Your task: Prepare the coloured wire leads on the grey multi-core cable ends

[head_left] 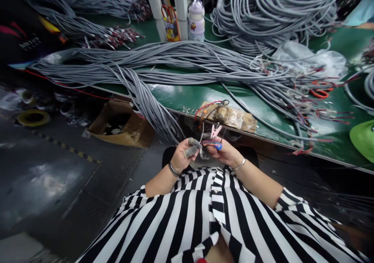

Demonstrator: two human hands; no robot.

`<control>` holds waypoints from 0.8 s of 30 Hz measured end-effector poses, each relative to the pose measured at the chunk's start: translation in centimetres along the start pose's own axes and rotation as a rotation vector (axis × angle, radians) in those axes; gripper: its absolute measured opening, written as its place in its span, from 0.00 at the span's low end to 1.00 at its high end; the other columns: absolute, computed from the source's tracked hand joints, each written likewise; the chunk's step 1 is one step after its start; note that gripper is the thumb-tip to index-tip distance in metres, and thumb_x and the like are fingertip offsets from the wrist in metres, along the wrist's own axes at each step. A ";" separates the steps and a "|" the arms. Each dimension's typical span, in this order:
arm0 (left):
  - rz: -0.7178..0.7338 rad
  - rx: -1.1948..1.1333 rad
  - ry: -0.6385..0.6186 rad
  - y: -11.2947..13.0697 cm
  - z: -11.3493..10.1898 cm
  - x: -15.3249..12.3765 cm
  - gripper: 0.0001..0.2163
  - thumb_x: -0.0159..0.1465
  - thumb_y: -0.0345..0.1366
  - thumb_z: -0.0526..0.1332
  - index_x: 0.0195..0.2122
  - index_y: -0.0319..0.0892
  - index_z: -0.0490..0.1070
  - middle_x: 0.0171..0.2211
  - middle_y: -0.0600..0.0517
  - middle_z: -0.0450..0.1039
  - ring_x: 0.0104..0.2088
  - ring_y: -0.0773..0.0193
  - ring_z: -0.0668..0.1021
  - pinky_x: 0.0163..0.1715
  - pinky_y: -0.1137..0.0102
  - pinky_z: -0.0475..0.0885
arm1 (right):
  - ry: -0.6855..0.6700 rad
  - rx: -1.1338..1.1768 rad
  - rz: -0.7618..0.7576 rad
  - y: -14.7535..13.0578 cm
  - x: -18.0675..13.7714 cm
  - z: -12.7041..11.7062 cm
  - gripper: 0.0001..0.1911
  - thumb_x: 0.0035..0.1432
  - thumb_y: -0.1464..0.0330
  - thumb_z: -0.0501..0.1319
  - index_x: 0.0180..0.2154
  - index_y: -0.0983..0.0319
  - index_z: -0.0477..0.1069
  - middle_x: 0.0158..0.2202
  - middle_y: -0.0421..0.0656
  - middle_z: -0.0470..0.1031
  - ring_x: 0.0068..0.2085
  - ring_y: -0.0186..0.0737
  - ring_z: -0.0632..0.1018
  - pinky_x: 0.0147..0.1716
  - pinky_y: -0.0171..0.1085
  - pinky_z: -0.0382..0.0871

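Note:
Close to my body, just below the table edge, my two hands meet. My left hand [181,156], with grey wraps on its fingers, is closed around the stripped end of a grey cable [200,145]. Thin coloured wires [208,142] run from there into my right hand [226,153], whose fingers are pinched on them. A small blue piece [218,146] shows at the right fingertips; I cannot tell what it is. Right above this hand is a pink clip [215,131]. Behind it, a taped wooden block [229,115] with red and black leads lies on the table edge.
A bundle of grey cables [152,103] hangs over the edge of the green table [175,95]. Farther back lie cable coils [274,9], a bottle [196,21] and a plastic bag [309,58]. Orange-handled scissors [320,93] lie right. A cardboard box [119,126] stands on the floor.

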State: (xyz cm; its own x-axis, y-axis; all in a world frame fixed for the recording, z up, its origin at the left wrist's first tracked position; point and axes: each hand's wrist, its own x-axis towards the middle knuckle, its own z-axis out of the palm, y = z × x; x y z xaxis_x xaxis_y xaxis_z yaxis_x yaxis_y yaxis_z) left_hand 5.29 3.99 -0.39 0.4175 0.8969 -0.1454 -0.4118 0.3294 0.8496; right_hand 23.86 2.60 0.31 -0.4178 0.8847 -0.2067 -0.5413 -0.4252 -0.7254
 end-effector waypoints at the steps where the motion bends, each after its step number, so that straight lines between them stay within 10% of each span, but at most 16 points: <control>1: -0.027 0.007 -0.002 -0.3 -0.2 -0.3 0.19 0.47 0.46 0.72 0.30 0.38 0.70 0.17 0.56 0.68 0.14 0.75 0.65 0.13 0.79 0.57 | 0.004 -0.017 0.017 0.3 0.0 0.2 0.23 0.39 0.58 0.73 0.35 0.64 0.73 0.18 0.33 0.60 0.20 0.25 0.52 0.16 0.27 0.40; 8: -0.043 0.082 0.042 -1.5 -1.5 -1.4 0.17 0.49 0.44 0.72 0.31 0.37 0.71 0.18 0.56 0.69 0.16 0.75 0.67 0.14 0.80 0.58 | 0.183 -0.192 -0.023 0.9 -0.1 1.1 0.17 0.42 0.59 0.72 0.26 0.64 0.72 0.17 0.34 0.62 0.17 0.23 0.54 0.15 0.28 0.44; 12: 0.013 0.101 0.126 -1.2 -1.6 -1.1 0.17 0.50 0.44 0.71 0.32 0.38 0.71 0.19 0.56 0.70 0.17 0.75 0.68 0.15 0.80 0.60 | 0.029 -0.464 -0.169 0.5 -1.4 1.8 0.15 0.47 0.58 0.69 0.29 0.63 0.76 0.26 0.41 0.72 0.26 0.33 0.69 0.27 0.34 0.65; 19: 0.125 0.131 0.146 -0.2 -1.4 -0.4 0.16 0.51 0.45 0.71 0.33 0.38 0.73 0.20 0.54 0.71 0.17 0.74 0.68 0.15 0.79 0.61 | -0.449 -0.981 -0.120 -0.1 -2.4 1.2 0.13 0.55 0.58 0.63 0.27 0.61 0.76 0.26 0.41 0.71 0.28 0.34 0.70 0.30 0.34 0.66; 21: 0.149 0.118 0.126 0.3 -1.3 -0.3 0.16 0.50 0.44 0.71 0.33 0.38 0.73 0.20 0.54 0.71 0.17 0.74 0.68 0.15 0.79 0.60 | -0.328 -0.960 -0.024 -0.3 -2.4 -0.7 0.18 0.53 0.55 0.64 0.23 0.62 0.73 0.21 0.38 0.67 0.23 0.31 0.65 0.23 0.32 0.61; 24: 0.153 0.103 0.056 1.1 -0.9 -0.2 0.15 0.50 0.43 0.71 0.32 0.37 0.74 0.20 0.54 0.71 0.16 0.75 0.67 0.14 0.79 0.59 | 0.203 -0.704 -0.076 -1.1 -2.0 -3.3 0.25 0.53 0.47 0.60 0.22 0.63 0.69 0.15 0.35 0.58 0.18 0.27 0.55 0.16 0.30 0.49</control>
State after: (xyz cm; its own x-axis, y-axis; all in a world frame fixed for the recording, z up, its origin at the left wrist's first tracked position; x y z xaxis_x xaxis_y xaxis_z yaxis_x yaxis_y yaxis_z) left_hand 4.04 4.48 0.09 0.3092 0.9503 -0.0359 -0.3806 0.1583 0.9111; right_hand 27.68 1.94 -0.69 -0.2176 0.9538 -0.2070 0.0619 -0.1982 -0.9782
